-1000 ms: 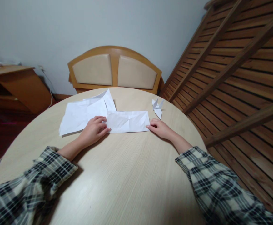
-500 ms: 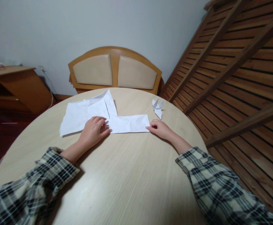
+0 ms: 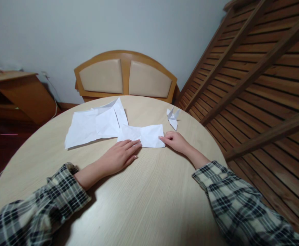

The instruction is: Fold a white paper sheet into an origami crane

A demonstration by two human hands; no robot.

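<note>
A folded strip of white paper (image 3: 148, 135) lies flat on the round light-wood table (image 3: 139, 198). My left hand (image 3: 120, 157) rests flat near its lower edge, fingers stretched out and together, fingertips touching the fold. My right hand (image 3: 173, 140) sits at the strip's right end, fingers curled down and pressing its lower right corner. Both sleeves are plaid.
A larger creased white sheet (image 3: 93, 124) lies to the left behind the strip. A small folded paper figure (image 3: 172, 118) stands at the far right of the table. A wooden chair (image 3: 125, 77) is behind the table, a slatted wooden frame (image 3: 254, 85) at right.
My left hand has slid right along the strip's near edge and flattened out. The strip now looks narrower, folded down. My right hand has stayed at the right corner.
</note>
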